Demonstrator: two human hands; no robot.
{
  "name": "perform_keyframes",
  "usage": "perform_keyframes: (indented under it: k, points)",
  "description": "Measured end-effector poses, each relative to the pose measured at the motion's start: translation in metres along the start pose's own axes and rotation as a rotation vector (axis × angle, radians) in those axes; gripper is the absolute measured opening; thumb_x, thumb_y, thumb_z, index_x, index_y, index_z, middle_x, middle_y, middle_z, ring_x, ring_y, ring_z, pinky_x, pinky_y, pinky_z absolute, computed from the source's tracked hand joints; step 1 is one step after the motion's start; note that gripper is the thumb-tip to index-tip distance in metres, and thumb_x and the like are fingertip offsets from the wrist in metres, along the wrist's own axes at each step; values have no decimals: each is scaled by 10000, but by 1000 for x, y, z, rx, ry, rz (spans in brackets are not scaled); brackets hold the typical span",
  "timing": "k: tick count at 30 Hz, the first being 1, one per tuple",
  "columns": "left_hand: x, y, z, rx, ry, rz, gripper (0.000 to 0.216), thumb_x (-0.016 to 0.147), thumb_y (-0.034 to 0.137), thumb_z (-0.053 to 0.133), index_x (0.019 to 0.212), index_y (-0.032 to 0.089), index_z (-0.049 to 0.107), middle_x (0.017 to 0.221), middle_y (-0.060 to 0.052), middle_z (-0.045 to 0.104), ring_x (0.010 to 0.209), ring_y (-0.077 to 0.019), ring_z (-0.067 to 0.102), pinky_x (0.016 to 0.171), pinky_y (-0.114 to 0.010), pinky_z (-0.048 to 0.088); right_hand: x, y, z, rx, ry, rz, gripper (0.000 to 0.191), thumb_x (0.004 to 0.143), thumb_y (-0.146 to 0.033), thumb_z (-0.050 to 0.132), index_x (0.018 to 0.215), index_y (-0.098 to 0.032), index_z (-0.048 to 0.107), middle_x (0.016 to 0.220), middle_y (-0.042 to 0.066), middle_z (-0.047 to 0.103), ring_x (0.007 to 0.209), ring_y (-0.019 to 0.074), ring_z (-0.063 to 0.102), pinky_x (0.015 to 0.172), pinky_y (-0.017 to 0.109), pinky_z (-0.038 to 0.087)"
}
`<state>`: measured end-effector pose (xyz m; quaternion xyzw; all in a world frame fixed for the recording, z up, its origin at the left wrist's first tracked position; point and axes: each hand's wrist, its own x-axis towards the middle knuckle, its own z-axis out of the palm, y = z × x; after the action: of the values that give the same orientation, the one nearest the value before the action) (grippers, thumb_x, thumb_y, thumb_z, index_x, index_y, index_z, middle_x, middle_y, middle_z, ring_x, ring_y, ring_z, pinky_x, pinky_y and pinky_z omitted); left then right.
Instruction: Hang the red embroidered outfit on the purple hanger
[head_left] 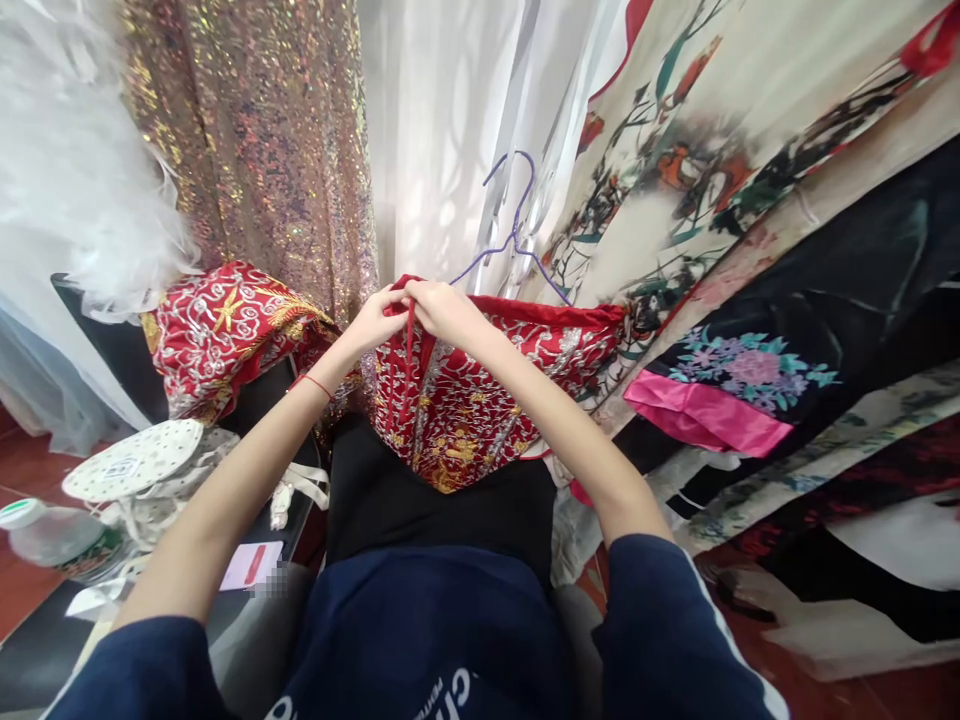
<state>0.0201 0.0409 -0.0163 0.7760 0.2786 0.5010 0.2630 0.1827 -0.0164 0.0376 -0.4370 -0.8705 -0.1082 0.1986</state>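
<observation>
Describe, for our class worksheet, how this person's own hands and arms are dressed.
Both the left hand and right hand are ungloved. A thin red cord bracelet circles the left wrist. The forearms are uncovered below short navy-blue sleeves, which have white edging.

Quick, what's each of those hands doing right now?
Left hand: closed, pinching the red embroidered garment at its top edge.
Right hand: closed, pinching that same garment.

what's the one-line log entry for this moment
left hand: pinching red garment | right hand: pinching its upper edge | purple hanger: partly behind garment
</observation>
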Motion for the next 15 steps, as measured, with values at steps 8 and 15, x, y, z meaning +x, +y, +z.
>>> perform_keyframes:
  k: [8,15]
  points:
    - [0,10,13,-248,93,-132,609,619,666,853,952,161,792,1020,-83,767,935,-214,680,890,-322,531,-26,24,-6,98,105,-116,481,905,-90,370,1383,-100,421,1148,168,668,1013,254,602,914,412,476]
    - [1,14,15,-176,113,-187,551,724,675,771,950,173,810,919,-59,769,830,-189,673,757,-291,512,-102,92,-40,-177,271,113,318,942,-363,515,1172,-159,597,1124,174,646,1053,341,567,936,527,453]
